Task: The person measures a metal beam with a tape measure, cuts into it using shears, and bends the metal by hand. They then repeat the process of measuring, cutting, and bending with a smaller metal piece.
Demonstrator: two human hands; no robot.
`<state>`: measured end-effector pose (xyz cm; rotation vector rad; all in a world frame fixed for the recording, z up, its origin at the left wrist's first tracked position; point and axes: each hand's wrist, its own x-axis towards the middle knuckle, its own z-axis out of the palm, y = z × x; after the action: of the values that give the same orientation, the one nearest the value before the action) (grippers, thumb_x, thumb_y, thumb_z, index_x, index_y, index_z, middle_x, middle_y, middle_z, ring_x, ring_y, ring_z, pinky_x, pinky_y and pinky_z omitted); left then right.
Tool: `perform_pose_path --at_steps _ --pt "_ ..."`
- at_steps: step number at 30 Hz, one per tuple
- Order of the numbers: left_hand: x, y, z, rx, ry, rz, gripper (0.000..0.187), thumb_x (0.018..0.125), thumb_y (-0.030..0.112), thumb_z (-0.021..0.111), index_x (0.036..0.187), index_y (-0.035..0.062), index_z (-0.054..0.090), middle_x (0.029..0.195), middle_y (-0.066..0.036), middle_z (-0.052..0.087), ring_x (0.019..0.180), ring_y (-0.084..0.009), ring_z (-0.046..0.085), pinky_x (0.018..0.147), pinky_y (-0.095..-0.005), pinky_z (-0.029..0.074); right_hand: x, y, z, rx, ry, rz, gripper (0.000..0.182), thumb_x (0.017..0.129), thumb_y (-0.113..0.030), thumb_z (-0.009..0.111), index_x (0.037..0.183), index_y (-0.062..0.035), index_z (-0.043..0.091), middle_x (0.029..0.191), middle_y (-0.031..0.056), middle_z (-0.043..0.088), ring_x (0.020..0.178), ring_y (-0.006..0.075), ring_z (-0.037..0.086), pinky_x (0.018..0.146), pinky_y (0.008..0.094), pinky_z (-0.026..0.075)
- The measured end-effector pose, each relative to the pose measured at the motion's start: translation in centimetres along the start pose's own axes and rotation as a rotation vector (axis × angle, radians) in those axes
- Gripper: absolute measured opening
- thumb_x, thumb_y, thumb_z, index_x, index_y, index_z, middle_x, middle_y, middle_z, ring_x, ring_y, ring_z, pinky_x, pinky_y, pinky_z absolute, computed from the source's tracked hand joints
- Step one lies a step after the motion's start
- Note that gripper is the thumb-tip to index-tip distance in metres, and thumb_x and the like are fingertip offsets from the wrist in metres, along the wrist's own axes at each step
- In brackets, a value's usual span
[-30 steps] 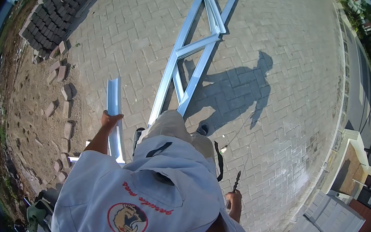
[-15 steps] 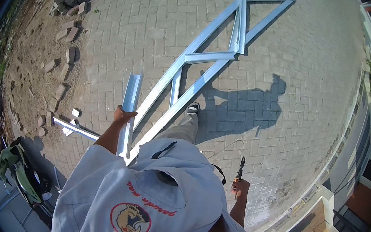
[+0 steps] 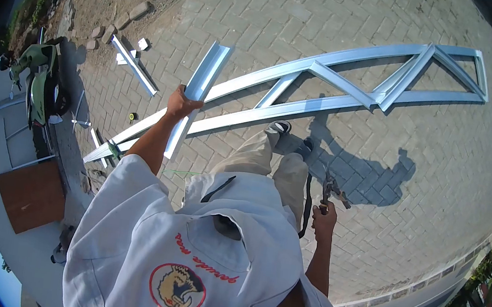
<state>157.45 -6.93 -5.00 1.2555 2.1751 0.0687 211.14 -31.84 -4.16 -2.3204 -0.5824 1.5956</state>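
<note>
My left hand [image 3: 183, 104] grips a short silvery metal channel [image 3: 208, 72] near its middle and holds it tilted above the paving. My right hand [image 3: 324, 217] is wrapped round the handle of a dark metal hand tool [image 3: 332, 188], whose jaws point away from me; its exact type is hard to tell. Beyond my feet lies a long metal truss frame [image 3: 338, 103] with diagonal braces, flat on the ground. The held channel overlaps the left part of this frame in the view; whether they touch is unclear.
A loose metal strip [image 3: 134, 66] lies at the left, near white scraps [image 3: 143, 44] and a tape measure [image 3: 133, 117]. Paving bricks [image 3: 139, 10] lie along the soil edge. A green motorcycle [image 3: 40, 82] stands far left, above a brown board [image 3: 32, 196].
The view has turned, so the truss now runs more sideways. The channel is still in my left hand. My right hand's tool shows its jaws more widely, and both feet are visible.
</note>
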Motion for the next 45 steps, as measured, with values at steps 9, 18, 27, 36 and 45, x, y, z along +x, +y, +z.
perform_pose_path --at_steps 9,18,27,36,45 --pt "1.9 0.9 15.0 -0.023 -0.034 -0.048 0.091 0.060 0.032 0.093 0.133 -0.0042 0.052 0.118 -0.026 0.069 0.110 -0.0381 0.069 0.095 -0.0428 0.054 9.1 4.0 4.4 -0.596 -0.075 -0.136 0.034 0.090 -0.024 0.066 0.118 -0.0057 0.062 0.100 0.0210 0.073 0.099 0.0412 0.070 0.084 0.0512 0.053" --pt "15.0 3.1 40.1 0.024 -0.221 -0.045 0.084 0.065 0.033 0.089 0.135 0.0067 0.050 0.125 -0.021 0.068 0.117 -0.0390 0.065 0.099 -0.0465 0.052 10.9 9.9 5.3 -0.683 0.067 -0.152 0.024 0.090 -0.017 0.066 0.111 -0.0063 0.062 0.087 0.0211 0.071 0.080 0.0442 0.070 0.070 0.0526 0.053" --pt "22.5 2.4 50.0 0.029 -0.204 -0.030 0.095 0.067 0.033 0.091 0.144 0.0066 0.042 0.129 -0.021 0.065 0.121 -0.0387 0.063 0.103 -0.0449 0.051 11.7 12.3 4.7 -0.650 0.181 -0.155 0.018 0.089 -0.012 0.066 0.105 -0.0040 0.061 0.081 0.0203 0.069 0.074 0.0440 0.069 0.064 0.0509 0.052" --pt "17.7 -0.2 44.2 -0.153 -0.167 -0.021 0.110 0.074 0.029 0.087 0.156 -0.0048 0.024 0.152 -0.030 0.044 0.139 -0.0415 0.048 0.115 -0.0411 0.041 11.6 10.0 5.4 -0.692 0.118 -0.113 0.020 0.092 -0.019 0.067 0.105 -0.0047 0.061 0.083 0.0196 0.070 0.078 0.0441 0.069 0.069 0.0519 0.052" --pt "-4.6 -14.9 22.9 -0.333 -0.315 -0.138 0.048 0.080 0.023 0.080 0.114 -0.0085 0.068 0.090 -0.020 0.074 0.085 -0.0276 0.074 0.074 -0.0385 0.058 8.5 5.0 2.2 -0.670 -0.086 -0.066 0.035 0.087 -0.030 0.073 0.111 -0.0044 0.069 0.106 0.0194 0.074 0.102 0.0392 0.070 0.088 0.0484 0.053"
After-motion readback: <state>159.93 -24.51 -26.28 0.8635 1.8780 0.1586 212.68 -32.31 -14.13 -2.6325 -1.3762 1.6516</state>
